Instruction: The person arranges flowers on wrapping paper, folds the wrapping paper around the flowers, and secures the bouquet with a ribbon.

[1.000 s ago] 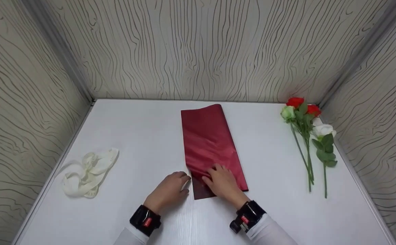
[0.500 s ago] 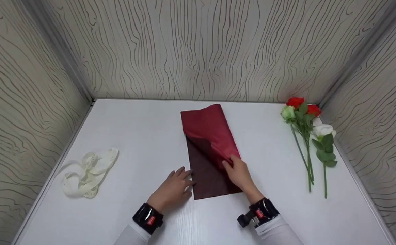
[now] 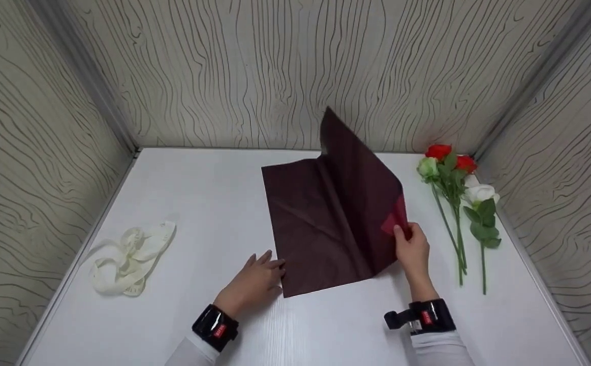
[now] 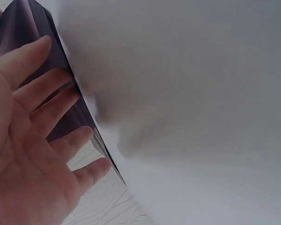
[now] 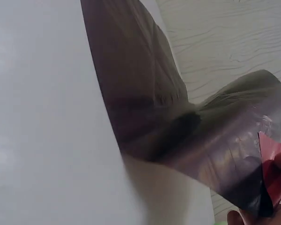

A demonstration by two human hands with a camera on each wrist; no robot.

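At the dark sheet (image 3: 308, 223) — splayed left hand (image 3: 252, 285), pinching right hand (image 3: 415, 254).

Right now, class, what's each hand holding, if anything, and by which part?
The right hand pinches the sheet by its raised right edge; the left hand holds nothing.

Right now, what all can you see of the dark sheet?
The dark sheet looks like thin paper or film: dark maroon, brighter red where it folds over near the right hand, which pinches its right edge. Its creased left part lies on the white table; the right part stands raised. The left hand touches its left edge.
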